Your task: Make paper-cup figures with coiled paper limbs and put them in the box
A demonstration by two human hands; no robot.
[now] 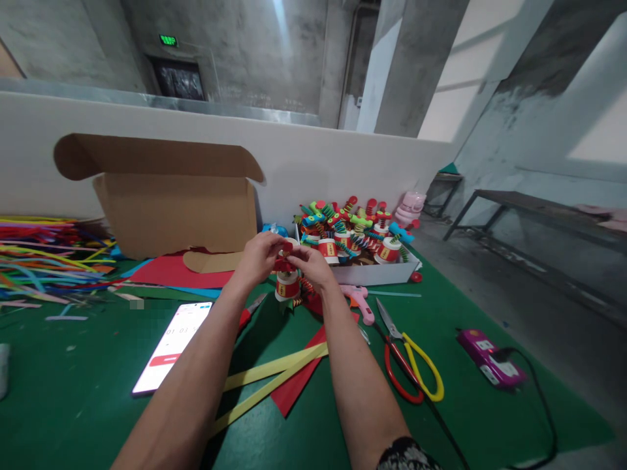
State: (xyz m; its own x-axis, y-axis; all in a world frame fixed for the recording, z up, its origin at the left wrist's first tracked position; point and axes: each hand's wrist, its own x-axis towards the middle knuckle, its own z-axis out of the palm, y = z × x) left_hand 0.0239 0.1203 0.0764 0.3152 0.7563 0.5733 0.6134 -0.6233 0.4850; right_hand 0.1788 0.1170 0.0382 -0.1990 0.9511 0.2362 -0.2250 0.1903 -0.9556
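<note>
Left hand (260,256) and right hand (312,264) together pinch a paper-cup figure (287,287) toward the desk's (88,418) far edge; phone (171,349) shows "01 03"

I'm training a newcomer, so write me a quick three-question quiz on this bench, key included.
1. True or false: the phone lies to the right of the red-and-yellow-handled scissors.
2. What are the left hand and right hand working on?
a) the phone
b) a small cup figure
c) the scissors
3. Fill in: the glue gun is ____ in colour.
Key: 1 false; 2 b; 3 pink.
</note>
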